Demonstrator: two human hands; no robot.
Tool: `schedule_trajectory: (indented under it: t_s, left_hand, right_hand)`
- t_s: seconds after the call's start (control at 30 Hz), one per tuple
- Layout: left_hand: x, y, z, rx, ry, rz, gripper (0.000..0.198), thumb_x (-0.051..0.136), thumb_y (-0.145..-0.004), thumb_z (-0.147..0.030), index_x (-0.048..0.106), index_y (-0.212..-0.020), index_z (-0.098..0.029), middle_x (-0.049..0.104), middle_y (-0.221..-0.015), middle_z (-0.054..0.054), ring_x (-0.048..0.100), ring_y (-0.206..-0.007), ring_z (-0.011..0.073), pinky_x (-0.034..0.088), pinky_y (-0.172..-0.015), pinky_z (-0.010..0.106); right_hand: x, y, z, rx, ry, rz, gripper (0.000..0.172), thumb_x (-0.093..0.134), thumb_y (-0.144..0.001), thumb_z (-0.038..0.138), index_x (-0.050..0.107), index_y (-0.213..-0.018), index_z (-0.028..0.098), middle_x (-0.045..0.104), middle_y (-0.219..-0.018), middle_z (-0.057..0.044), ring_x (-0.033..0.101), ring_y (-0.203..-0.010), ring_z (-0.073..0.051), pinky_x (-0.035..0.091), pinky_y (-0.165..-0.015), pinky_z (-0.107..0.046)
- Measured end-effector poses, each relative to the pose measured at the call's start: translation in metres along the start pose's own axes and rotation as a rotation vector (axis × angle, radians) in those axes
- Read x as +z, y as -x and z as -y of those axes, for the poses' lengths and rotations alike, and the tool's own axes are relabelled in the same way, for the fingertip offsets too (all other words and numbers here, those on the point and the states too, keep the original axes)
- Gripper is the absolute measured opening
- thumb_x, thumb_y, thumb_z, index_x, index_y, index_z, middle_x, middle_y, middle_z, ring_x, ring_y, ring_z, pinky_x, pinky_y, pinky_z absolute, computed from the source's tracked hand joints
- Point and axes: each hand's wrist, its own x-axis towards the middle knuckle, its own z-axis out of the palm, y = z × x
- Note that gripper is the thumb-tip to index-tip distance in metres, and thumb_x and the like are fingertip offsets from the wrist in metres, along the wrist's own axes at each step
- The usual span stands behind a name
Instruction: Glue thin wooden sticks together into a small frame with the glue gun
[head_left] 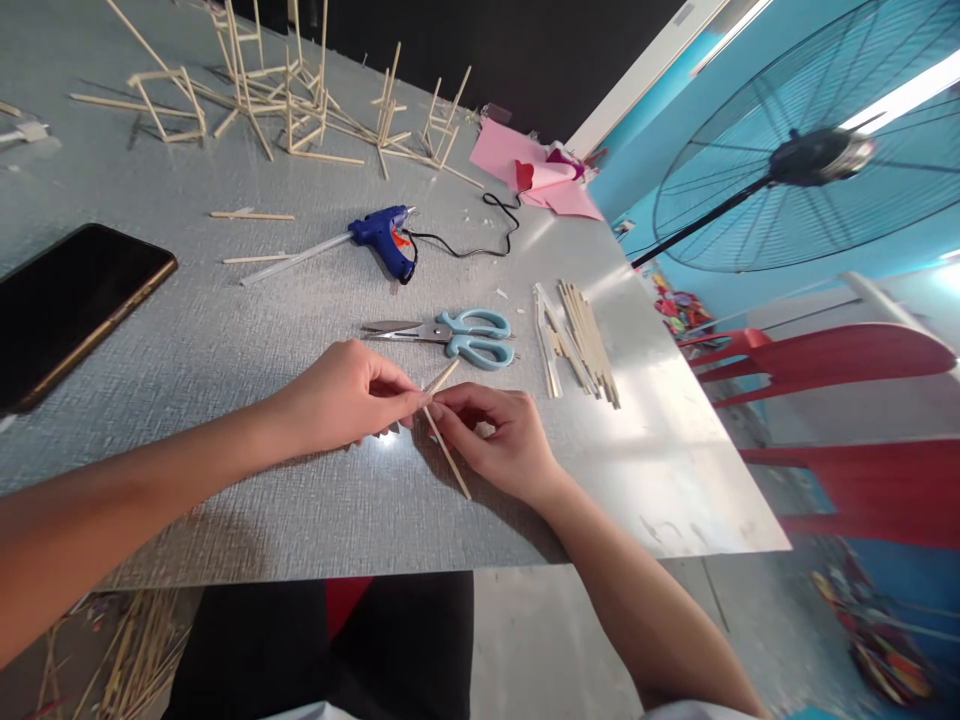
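Observation:
Thumb and fingers of my left hand (pixel 352 398) pinch the end of a thin wooden stick (pixel 448 456), which slants down toward the table's front edge. My right hand (pixel 491 432) meets it there, its fingertips closed at the same joint. A second short stick (pixel 444 375) pokes up between the fingertips, so the two form an angle; the join itself is covered by my fingers. Just beyond my hands lie scissors (pixel 442 332) with light blue handles. Farther off, a blue glue gun (pixel 384 240) rests on its side with a clear glue stick (pixel 296 258) in its back.
A bundle of sticks (pixel 589 340) lies to the right, a phone (pixel 79 305) to the left. Frames of joined sticks (pixel 292 110) stand at the back beside pink paper (pixel 517 165). The glue gun's black cord (pixel 465 252) curls behind. A fan (pixel 817 155) and red chairs (pixel 847 365) are at right.

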Motion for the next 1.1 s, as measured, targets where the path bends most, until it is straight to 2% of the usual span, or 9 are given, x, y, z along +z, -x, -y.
schedule_trajectory:
  t_s: [0.23,0.43,0.57,0.63,0.7,0.77,0.93,1.0,1.1]
  left_hand:
    - [0.001,-0.001,-0.001,-0.016,0.050,-0.019,0.025,0.073,-0.087,-0.043,0.081,-0.084,-0.020,0.073,-0.075,0.005,0.061,-0.058,0.0136,0.042,-0.042,0.020]
    - [0.000,0.000,-0.003,-0.046,0.130,0.001,0.024,0.076,-0.086,-0.043,0.080,-0.087,-0.020,0.075,-0.079,0.005,0.062,-0.060,0.0128,0.045,-0.041,0.018]
    - [-0.002,-0.001,-0.003,-0.030,0.188,0.006,0.024,0.076,-0.088,-0.043,0.081,-0.088,-0.019,0.075,-0.080,0.006,0.062,-0.060,0.0123,0.048,-0.043,0.019]
    - [-0.003,-0.002,-0.003,-0.028,0.220,0.010,0.024,0.076,-0.088,-0.042,0.081,-0.088,-0.019,0.074,-0.079,0.006,0.061,-0.059,0.0126,0.048,-0.042,0.019]
    - [-0.004,-0.003,-0.004,-0.039,0.251,0.012,0.022,0.077,-0.087,-0.040,0.081,-0.087,-0.018,0.074,-0.079,0.007,0.061,-0.059,0.0130,0.047,-0.041,0.020]
    - [-0.005,-0.003,-0.006,-0.045,0.273,0.013,0.022,0.077,-0.086,-0.039,0.081,-0.087,-0.017,0.074,-0.080,0.008,0.061,-0.059,0.0132,0.047,-0.042,0.021]
    - [-0.005,-0.002,-0.006,-0.020,0.256,0.025,0.024,0.081,-0.084,-0.041,0.081,-0.088,-0.018,0.070,-0.071,0.004,0.054,-0.052,0.0101,0.042,-0.043,0.021]
    - [-0.004,-0.002,-0.004,0.016,0.240,0.061,0.025,0.080,-0.086,-0.043,0.081,-0.087,-0.018,0.068,-0.068,0.003,0.051,-0.051,0.0088,0.040,-0.044,0.021]
    - [-0.003,-0.001,-0.003,0.039,0.235,0.083,0.026,0.079,-0.088,-0.045,0.082,-0.088,-0.019,0.069,-0.070,0.003,0.051,-0.052,0.0080,0.040,-0.046,0.021]
  right_hand:
    - [0.002,0.000,0.002,0.010,0.024,-0.034,0.016,0.070,-0.095,0.031,0.075,-0.089,0.017,0.075,-0.070,-0.001,0.059,-0.051,-0.008,0.042,-0.046,-0.021]
    - [0.000,0.000,-0.001,0.147,-0.042,-0.052,0.022,0.070,-0.095,0.039,0.071,-0.087,0.018,0.070,-0.066,0.000,0.062,-0.050,-0.010,0.044,-0.046,-0.022]
    - [-0.008,-0.007,-0.006,0.297,-0.280,-0.207,0.028,0.066,-0.098,0.050,0.064,-0.096,0.022,0.066,-0.066,0.003,0.057,-0.045,-0.009,0.041,-0.042,-0.023]
    - [-0.014,-0.012,-0.007,0.324,-0.431,-0.337,0.026,0.068,-0.095,0.048,0.063,-0.107,0.025,0.071,-0.078,0.001,0.061,-0.052,-0.010,0.038,-0.041,-0.022]
    - [-0.018,-0.015,-0.006,0.334,-0.547,-0.402,0.033,0.075,-0.088,0.041,0.063,-0.117,0.028,0.075,-0.105,-0.004,0.069,-0.071,-0.013,0.043,-0.046,-0.022]
    - [-0.020,-0.017,-0.003,0.365,-0.621,-0.345,0.041,0.079,-0.083,0.039,0.065,-0.119,0.028,0.072,-0.119,-0.006,0.070,-0.083,-0.015,0.047,-0.051,-0.023]
    - [-0.016,-0.012,0.006,0.420,-0.715,-0.006,0.045,0.082,-0.082,0.053,0.071,-0.116,0.026,0.061,-0.077,0.002,0.049,-0.056,-0.009,0.037,-0.045,-0.023]
    - [-0.014,-0.011,0.007,0.440,-0.721,-0.002,0.040,0.083,-0.082,0.055,0.072,-0.103,0.024,0.058,-0.072,0.003,0.046,-0.054,-0.008,0.035,-0.044,-0.022]
    - [-0.015,-0.013,0.005,0.473,-0.761,-0.103,0.035,0.084,-0.082,0.054,0.068,-0.089,0.023,0.056,-0.072,0.002,0.048,-0.056,-0.009,0.033,-0.043,-0.021]
